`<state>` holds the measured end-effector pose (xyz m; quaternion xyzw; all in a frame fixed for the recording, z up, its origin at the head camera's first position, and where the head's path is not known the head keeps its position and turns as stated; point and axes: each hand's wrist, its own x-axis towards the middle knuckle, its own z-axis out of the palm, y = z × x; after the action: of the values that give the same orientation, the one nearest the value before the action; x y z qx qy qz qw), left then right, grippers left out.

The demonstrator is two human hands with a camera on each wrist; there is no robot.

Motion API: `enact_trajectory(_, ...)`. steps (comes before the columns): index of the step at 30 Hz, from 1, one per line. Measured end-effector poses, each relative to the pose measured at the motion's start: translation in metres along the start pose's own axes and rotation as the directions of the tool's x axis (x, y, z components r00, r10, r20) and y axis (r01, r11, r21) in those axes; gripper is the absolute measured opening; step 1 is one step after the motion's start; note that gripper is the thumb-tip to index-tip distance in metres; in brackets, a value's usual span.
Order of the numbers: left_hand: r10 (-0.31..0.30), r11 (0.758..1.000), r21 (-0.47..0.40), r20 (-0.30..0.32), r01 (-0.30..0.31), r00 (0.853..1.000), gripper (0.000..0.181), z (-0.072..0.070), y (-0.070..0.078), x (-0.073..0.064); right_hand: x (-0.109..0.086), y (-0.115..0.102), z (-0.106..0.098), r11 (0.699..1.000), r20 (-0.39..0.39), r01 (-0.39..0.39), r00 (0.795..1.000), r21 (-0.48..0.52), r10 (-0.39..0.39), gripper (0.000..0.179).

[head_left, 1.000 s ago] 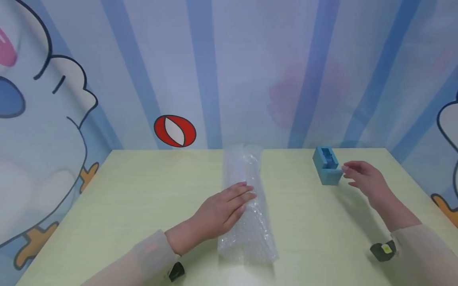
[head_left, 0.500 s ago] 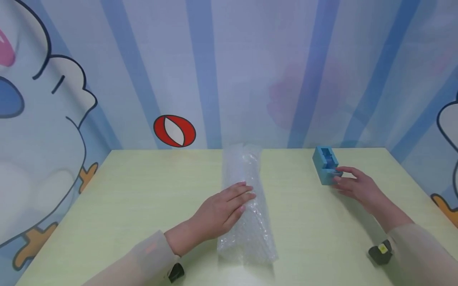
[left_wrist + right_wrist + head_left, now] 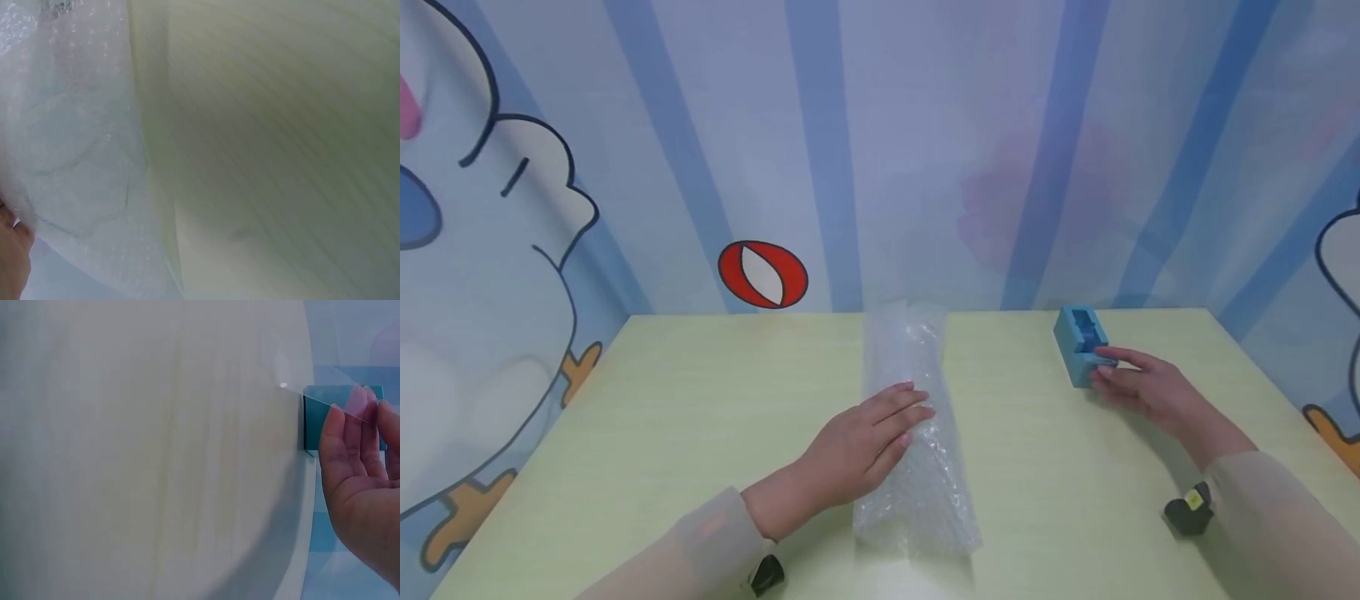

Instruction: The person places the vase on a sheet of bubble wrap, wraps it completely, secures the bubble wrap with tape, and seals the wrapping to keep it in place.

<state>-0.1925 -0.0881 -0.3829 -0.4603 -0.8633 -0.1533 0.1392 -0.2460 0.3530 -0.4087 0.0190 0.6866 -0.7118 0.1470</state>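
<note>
Down the middle of the table lies a long bundle of clear bubble wrap (image 3: pixel 917 500). My left hand (image 3: pixel 857 446) rests on it with fingers extended and close together; the left wrist view shows only part of that hand (image 3: pixel 12 259) at the edge. A blue tape dispenser (image 3: pixel 1071 354) stands toward the back right. My right hand (image 3: pixel 1150 396) is at its front end, thumb and fingertips beside the cutting edge. In the right wrist view a strip of clear tape (image 3: pixel 325 394) crosses those fingers, which seem to pinch it; its far end is unclear.
The pale table (image 3: pixel 730 375) meets a blue striped backdrop (image 3: pixel 910 167) along its back edge. Cartoon figures are printed on the side panels. A small black device (image 3: pixel 1187 512) hangs under the right cuff, another (image 3: pixel 767 575) under the left.
My right hand has moved left, from just beside the dispenser to its front end, fingertips now overlapping it. The left hand, bubble wrap and dispenser hold their places; the view shifts slightly.
</note>
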Motion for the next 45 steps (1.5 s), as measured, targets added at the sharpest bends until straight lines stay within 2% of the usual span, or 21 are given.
enact_trajectory(9,0.000,1.000,0.015,0.003,0.000,1.000,0.038,-0.001,0.001,0.001,-0.003,-0.005,0.005,0.999,-0.046,0.029,0.998,-0.015,-0.030,0.031)
enact_trajectory(12,-0.002,1.000,0.016,0.001,0.002,1.000,0.038,-0.001,0.000,0.001,-0.002,-0.005,0.007,0.996,-0.059,0.049,0.997,-0.070,-0.053,0.028)
enact_trajectory(16,0.000,1.000,0.009,-0.001,0.000,1.000,0.038,-0.001,0.001,0.001,-0.001,-0.005,0.008,0.980,-0.090,0.038,0.994,-0.195,-0.057,0.018)
enact_trajectory(18,0.001,1.000,-0.001,0.001,-0.001,1.000,0.039,-0.002,0.001,0.002,-0.001,-0.005,0.009,0.967,-0.117,0.021,0.992,-0.255,-0.053,0.025)
enact_trajectory(23,-0.004,1.000,-0.025,0.015,0.005,1.000,0.040,-0.003,0.001,0.005,-0.001,-0.007,0.010,0.935,-0.172,-0.023,0.984,-0.353,-0.041,0.056)
enact_trajectory(26,-0.004,1.000,-0.019,0.024,0.004,1.000,0.040,-0.003,0.001,0.006,0.000,-0.007,0.010,0.937,-0.178,-0.031,0.984,-0.348,-0.033,0.058)
enact_trajectory(32,0.001,1.000,0.006,0.034,-0.001,0.999,0.039,-0.004,0.002,0.006,0.002,-0.005,0.009,0.951,-0.173,-0.025,0.985,-0.309,-0.030,0.051)
enact_trajectory(38,-0.010,1.000,-0.006,0.042,0.010,0.999,0.039,-0.004,0.002,0.004,0.002,-0.005,0.012,0.945,-0.171,-0.035,0.985,-0.325,-0.022,0.052)
enact_trajectory(45,-0.010,0.999,-0.030,0.021,0.010,1.000,0.038,-0.001,0.001,0.003,0.005,-0.008,0.017,0.947,-0.207,-0.065,0.978,-0.314,-0.002,0.048)
